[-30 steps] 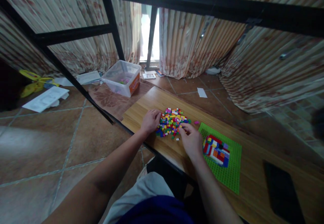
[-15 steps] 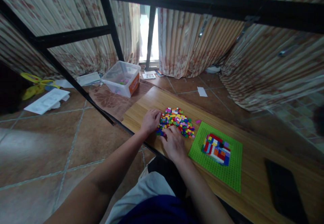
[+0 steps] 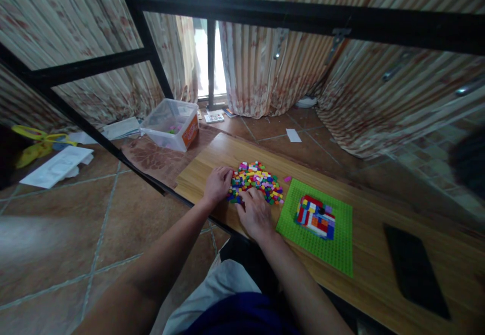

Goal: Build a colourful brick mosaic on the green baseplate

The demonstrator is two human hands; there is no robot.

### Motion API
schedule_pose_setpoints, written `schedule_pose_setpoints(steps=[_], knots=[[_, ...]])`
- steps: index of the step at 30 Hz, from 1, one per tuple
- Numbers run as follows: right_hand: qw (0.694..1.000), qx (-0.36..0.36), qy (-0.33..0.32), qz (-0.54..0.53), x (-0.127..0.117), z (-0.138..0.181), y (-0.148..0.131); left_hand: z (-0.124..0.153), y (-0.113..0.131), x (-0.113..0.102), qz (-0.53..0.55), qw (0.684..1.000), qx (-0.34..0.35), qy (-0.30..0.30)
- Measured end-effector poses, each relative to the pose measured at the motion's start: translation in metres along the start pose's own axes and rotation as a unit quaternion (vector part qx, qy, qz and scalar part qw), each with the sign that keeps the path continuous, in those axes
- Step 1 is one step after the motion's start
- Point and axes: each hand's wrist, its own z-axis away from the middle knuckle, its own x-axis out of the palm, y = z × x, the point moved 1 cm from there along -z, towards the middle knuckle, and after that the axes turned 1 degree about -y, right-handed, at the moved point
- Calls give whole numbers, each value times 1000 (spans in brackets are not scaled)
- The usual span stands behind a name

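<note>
A loose pile of small colourful toy building bricks (image 3: 255,176) lies on the wooden board. At its left edge is my left hand (image 3: 219,184), fingers curled together against the bricks; whatever they may hold is hidden. My right hand (image 3: 254,212) reaches over the near side of the pile, its bent fingers and thumb apart, fingertips among the bricks. To the right of it lies a green studded baseplate (image 3: 337,254), bearing a low block build (image 3: 316,218) in red, white, blue and other colours. One pink brick (image 3: 288,179) sits apart, between pile and baseplate.
A dark flat slab (image 3: 415,269) lies at the board's (image 3: 204,165) right end. Beyond the left end stands a clear plastic box (image 3: 162,135) with a few pieces inside. A black metal frame (image 3: 227,6) crosses in front of the curtains. White papers (image 3: 56,167) lie on the tiled floor.
The camera view has shifted, so the whole scene sits a little further left. Both hands stay at the pile, with only slight finger movement.
</note>
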Motion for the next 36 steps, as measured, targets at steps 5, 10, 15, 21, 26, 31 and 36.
schedule_pose_setpoints(steps=[5,10,15,21,26,31,36], knots=[[1000,-17,2,-8,1,-1,-3,0,-1,0,-2,1000,9,2],[999,-29,-12,-2,-1,-3,-6,1,0,-1,-3,1000,9,-1],[998,-56,-29,30,-3,-6,-9,0,0,-2,1,1000,11,2],[996,-77,-29,39,-1,-6,-11,-1,1,-3,-1,1000,11,-1],[997,-52,-7,-50,-4,-5,-10,-1,0,-3,4,1000,12,1],[895,119,76,-423,-13,0,-8,-1,0,-3,5,1000,7,3],[614,266,70,-740,-22,4,-2,0,0,-2,-1,1000,14,-1]])
